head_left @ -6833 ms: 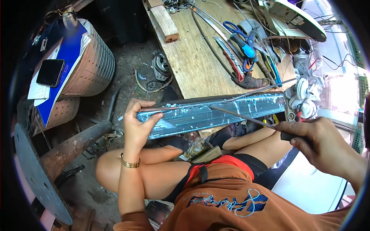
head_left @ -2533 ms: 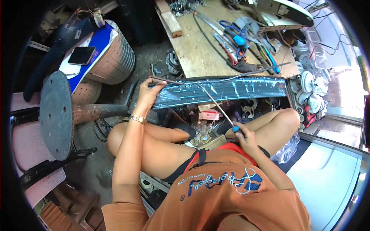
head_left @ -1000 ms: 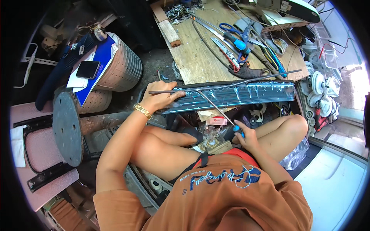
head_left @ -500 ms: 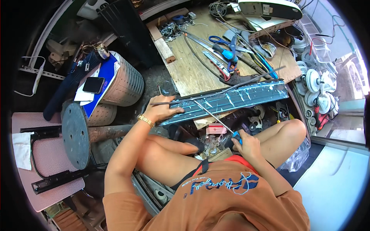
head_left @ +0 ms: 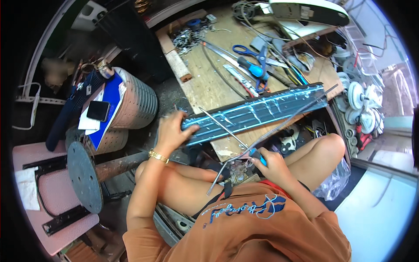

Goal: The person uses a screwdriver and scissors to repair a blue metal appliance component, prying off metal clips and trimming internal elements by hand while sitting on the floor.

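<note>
A long dark metal profile [head_left: 262, 111], streaked with whitish residue, lies slanted along the near edge of the wooden board. My left hand [head_left: 171, 133] is closed around its left end, the thumb resting over the face. In my right hand [head_left: 276, 168] is a blue-handled screwdriver [head_left: 223, 127]; its shaft crosses over the profile toward the upper left. A thin grey flexible strip [head_left: 279, 129] passes across the screwdriver by the handle. One end of it hangs bent over my lap, while the other reaches past the profile's right end.
On the wooden board [head_left: 198, 87] lie scissors [head_left: 262, 65], a utility knife [head_left: 240, 78] and a pile of small metal bits [head_left: 190, 39]. A phone [head_left: 98, 111] sits on a perforated drum [head_left: 142, 102] at left, beside a round metal plate [head_left: 83, 177]. White pulleys [head_left: 355, 96] stand at right.
The grey strip has come off the profile and swung toward me, one end now over my lap. The screwdriver tip has shifted up and left. My left hand has moved slightly left.
</note>
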`<state>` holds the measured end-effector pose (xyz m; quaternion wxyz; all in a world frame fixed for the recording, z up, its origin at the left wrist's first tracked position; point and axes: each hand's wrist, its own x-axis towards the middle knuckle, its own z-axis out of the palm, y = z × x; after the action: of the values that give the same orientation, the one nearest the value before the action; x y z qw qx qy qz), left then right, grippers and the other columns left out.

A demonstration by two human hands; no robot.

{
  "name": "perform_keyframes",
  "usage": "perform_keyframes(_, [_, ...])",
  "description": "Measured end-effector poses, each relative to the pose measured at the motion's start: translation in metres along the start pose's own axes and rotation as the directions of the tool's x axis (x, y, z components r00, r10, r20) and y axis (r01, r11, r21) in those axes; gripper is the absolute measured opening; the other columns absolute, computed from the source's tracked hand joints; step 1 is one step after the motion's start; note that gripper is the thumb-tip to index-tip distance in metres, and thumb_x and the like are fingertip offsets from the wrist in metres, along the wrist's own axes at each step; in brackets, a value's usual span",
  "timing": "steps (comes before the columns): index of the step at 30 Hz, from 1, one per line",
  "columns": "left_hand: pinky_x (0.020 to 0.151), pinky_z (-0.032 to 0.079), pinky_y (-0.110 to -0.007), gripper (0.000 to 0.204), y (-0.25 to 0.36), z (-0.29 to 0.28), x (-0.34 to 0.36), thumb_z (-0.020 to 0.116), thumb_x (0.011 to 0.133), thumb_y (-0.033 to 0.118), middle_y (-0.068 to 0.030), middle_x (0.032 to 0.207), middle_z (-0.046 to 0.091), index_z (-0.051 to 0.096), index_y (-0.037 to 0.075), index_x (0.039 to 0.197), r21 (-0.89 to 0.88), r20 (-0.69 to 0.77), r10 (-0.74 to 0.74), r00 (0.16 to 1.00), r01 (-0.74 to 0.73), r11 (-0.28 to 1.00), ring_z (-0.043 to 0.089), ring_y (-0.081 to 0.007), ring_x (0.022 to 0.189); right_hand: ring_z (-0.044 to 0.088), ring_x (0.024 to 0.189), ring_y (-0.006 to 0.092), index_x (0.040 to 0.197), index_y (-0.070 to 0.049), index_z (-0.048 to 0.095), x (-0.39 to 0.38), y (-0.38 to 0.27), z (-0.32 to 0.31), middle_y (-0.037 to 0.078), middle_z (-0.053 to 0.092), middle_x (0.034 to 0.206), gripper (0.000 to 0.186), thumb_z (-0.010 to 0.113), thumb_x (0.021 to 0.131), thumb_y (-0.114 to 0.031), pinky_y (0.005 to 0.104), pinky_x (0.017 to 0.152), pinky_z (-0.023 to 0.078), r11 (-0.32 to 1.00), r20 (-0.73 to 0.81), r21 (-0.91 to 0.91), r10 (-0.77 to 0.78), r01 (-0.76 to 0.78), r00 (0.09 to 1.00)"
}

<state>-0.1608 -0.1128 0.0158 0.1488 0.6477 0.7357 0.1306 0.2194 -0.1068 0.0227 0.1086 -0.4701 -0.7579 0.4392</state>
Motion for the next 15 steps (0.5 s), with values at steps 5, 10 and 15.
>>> perform_keyframes(5, [0.089, 0.045, -0.047, 0.046, 0.055, -0.028, -0.018, 0.083, 0.083, 0.040, -0.0135, 0.111, 0.062, 0.064, 0.006, 0.109, -0.573, 0.044, 0.187, 0.981, -0.128, 0.809, 0.059, -0.0361, 0.105, 0.070, 0.078, 0.0476, 0.112, 0.004, 0.067, 0.013, -0.033, -0.029, 0.028, 0.068, 0.079, 0.032, 0.067, 0.102, -0.027, 0.0523, 0.071, 0.053, 0.998, 0.033, 0.056, 0.027, -0.029, 0.999])
perform_keyframes(10, [0.074, 0.051, -0.044, 0.035, 0.115, 0.026, -0.066, 0.081, 0.089, 0.028, -0.0141, 0.088, 0.068, 0.065, 0.005, 0.110, -0.127, -0.035, 0.306, 0.951, -0.308, 0.943, 0.066, -0.0339, 0.083, 0.071, 0.085, 0.0471, 0.111, 0.002, 0.068, 0.005, -0.051, -0.032, 0.028, 0.071, 0.087, 0.034, 0.069, 0.100, -0.030, 0.0535, 0.074, 0.053, 1.000, 0.096, 0.000, -0.026, 0.026, 0.995])
perform_keyframes(15, [0.057, 0.037, -0.025, 0.010, 0.101, -0.018, -0.083, 0.067, 0.105, 0.015, 0.0039, 0.071, 0.054, 0.065, 0.006, 0.108, -0.615, -0.084, -0.004, 0.996, -0.048, 0.787, 0.046, -0.0034, 0.065, 0.072, 0.096, 0.0372, 0.118, -0.008, 0.074, 0.010, -0.043, -0.069, 0.015, 0.075, 0.102, 0.039, 0.080, 0.088, -0.033, 0.0465, 0.083, 0.057, 0.839, 0.059, -0.398, -0.381, 0.372, 0.923])
